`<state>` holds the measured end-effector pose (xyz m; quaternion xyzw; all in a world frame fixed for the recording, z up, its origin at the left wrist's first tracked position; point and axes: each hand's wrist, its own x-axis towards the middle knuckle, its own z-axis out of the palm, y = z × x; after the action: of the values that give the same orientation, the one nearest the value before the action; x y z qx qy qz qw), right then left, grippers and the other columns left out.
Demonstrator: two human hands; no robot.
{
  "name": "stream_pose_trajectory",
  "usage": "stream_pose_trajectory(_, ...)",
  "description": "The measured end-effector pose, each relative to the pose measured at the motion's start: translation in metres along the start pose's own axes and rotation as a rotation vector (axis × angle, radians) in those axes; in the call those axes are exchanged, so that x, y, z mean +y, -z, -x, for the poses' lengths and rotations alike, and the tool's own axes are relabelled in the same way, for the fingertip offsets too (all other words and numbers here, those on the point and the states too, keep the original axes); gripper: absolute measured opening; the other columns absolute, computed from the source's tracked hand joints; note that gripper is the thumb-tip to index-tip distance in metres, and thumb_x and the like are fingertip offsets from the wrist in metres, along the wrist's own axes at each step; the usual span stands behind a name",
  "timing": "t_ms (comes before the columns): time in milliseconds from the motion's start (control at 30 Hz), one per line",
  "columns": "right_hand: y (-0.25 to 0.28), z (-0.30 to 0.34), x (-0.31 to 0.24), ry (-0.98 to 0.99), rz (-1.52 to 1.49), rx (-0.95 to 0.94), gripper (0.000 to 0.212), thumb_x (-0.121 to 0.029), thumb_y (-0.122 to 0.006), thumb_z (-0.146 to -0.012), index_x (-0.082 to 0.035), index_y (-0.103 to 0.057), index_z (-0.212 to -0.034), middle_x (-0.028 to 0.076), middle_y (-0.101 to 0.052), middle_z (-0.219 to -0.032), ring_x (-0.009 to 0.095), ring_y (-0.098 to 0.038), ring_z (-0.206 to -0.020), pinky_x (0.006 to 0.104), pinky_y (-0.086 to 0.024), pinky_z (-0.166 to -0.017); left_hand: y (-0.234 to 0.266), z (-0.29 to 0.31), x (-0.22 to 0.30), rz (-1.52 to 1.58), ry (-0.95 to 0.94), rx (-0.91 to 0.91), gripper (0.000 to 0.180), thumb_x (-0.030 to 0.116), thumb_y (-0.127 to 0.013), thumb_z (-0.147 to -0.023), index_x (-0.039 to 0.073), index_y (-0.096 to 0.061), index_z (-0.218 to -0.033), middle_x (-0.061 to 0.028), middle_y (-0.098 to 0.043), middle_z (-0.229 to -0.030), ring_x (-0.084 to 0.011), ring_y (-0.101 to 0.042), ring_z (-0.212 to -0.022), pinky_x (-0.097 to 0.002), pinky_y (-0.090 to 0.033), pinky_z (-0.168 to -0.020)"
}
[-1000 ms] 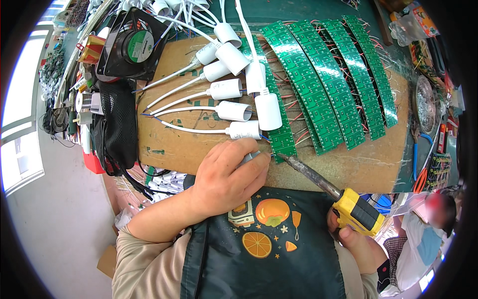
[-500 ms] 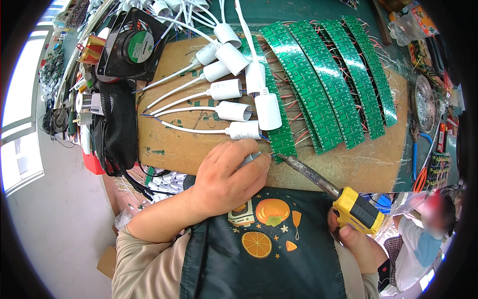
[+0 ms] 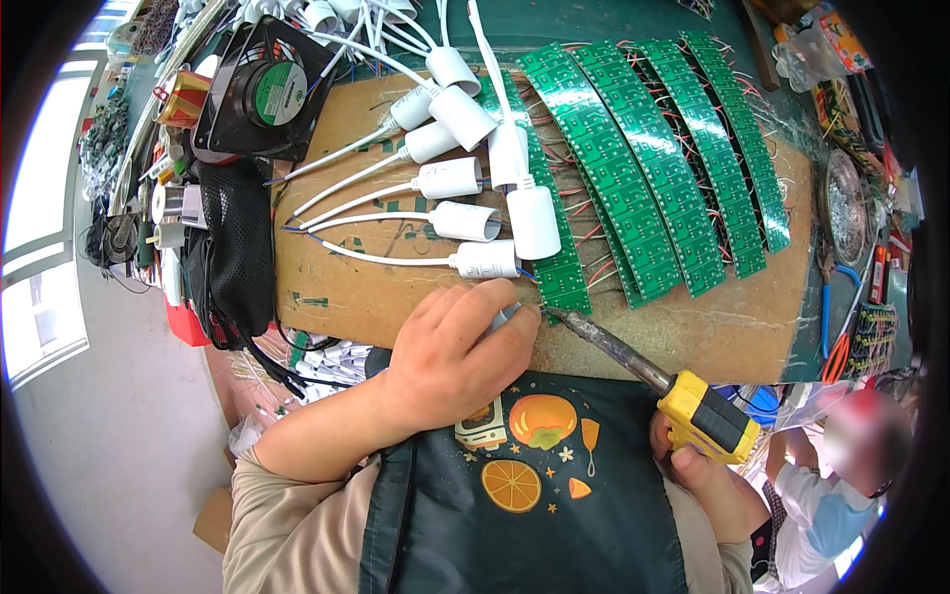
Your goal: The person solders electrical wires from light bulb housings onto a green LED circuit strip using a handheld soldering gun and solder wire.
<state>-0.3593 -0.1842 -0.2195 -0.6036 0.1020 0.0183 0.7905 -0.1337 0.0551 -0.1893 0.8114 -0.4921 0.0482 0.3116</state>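
Observation:
My left hand point(image 3: 460, 342) is closed at the board's near edge, its fingers pinched round a pale, rounded piece point(image 3: 503, 316). That piece is mostly hidden; it resembles the white cylindrical housings nearby. In my right hand point(image 3: 698, 470) is a yellow and black soldering gun point(image 3: 708, 416). Its dark metal barrel slants up and left, ending right by my left fingertips; contact cannot be made out. Just beyond my left hand lies a white cylindrical housing point(image 3: 485, 259) with a white cable. The near end of a green circuit board strip point(image 3: 561, 282) lies by the iron's tip.
A worn brown board point(image 3: 366, 292) carries several more white housings and curved green circuit strips point(image 3: 648, 178) with thin wires. A black fan point(image 3: 262, 94) stands at left, beside black mesh point(image 3: 237, 247). Blue-handled pliers point(image 3: 829, 307) lie at right. Another person point(image 3: 831, 485) is at the lower right.
The soldering gun has shifted slightly left, its tip closer to my left fingertips. My left hand has barely moved. The other person at the lower right has changed posture.

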Motion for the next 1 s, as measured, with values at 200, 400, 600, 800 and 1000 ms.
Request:
stream_pose_trajectory(200, 0.000, 0.000, 0.001, 0.006, 0.007, -0.018, 0.033, -0.032, -0.070, -0.083, -0.004, -0.057, -0.071, 0.004, -0.053, -0.060, 0.019, -0.050, -0.052, 0.0326, -0.037, -0.048, 0.001, 0.001, 0.001, -0.014, -0.001, -0.014, 0.033, 0.001, -0.078, -0.066, 0.005, -0.069, -0.098, -0.0078, -0.058, -0.096, -0.0231, -0.059, -0.072, -0.0312, -0.047, -0.062)
stream_pose_trajectory(400, 0.007, 0.012, 0.010, -0.011, -0.048, -0.009, 0.033, -0.031, -0.073, -0.082, -0.002, -0.058, -0.075, 0.005, -0.055, -0.063, 0.019, -0.051, -0.053, 0.0313, -0.039, -0.050, 0.001, -0.001, -0.001, -0.011, -0.012, -0.018, 0.034, 0.001, -0.078, -0.066, 0.006, -0.069, -0.098, -0.0080, -0.058, -0.096, -0.0224, -0.058, -0.071, -0.0307, -0.046, -0.060)
stream_pose_trajectory(600, -0.002, 0.012, -0.010, -0.079, -0.150, 0.122, 0.054, -0.048, -0.076, -0.077, -0.002, -0.057, -0.099, 0.003, -0.053, -0.065, 0.016, -0.050, -0.053, 0.0283, -0.039, -0.049, -0.002, -0.005, -0.001, 0.002, -0.033, -0.001, 0.033, 0.001, -0.078, -0.066, 0.006, -0.069, -0.097, -0.0075, -0.059, -0.095, -0.0215, -0.057, -0.069, -0.0314, -0.046, -0.059)
stream_pose_trajectory(800, 0.015, -0.015, -0.030, 0.160, -0.181, 0.327, 0.078, -0.058, -0.069, -0.083, -0.003, -0.042, -0.132, 0.000, -0.047, -0.063, 0.014, -0.044, -0.046, 0.0285, -0.039, -0.041, -0.001, -0.005, 0.002, -0.034, -0.018, 0.032, 0.031, -0.001, -0.077, -0.066, 0.007, -0.071, -0.095, -0.0075, -0.061, -0.094, -0.0218, -0.057, -0.068, -0.0319, -0.047, -0.059)
stream_pose_trajectory(1000, 0.070, -0.047, -0.068, 0.467, -0.232, 0.533, 0.063, -0.052, -0.045, -0.099, -0.001, -0.041, -0.136, 0.003, -0.048, -0.076, 0.013, -0.046, -0.058, 0.0273, -0.041, -0.052, 0.000, -0.005, 0.003, -0.042, 0.020, -0.020, 0.028, 0.003, -0.078, -0.067, 0.008, -0.070, -0.094, -0.0079, -0.062, -0.096, -0.0223, -0.058, -0.074, -0.0324, -0.048, -0.063)
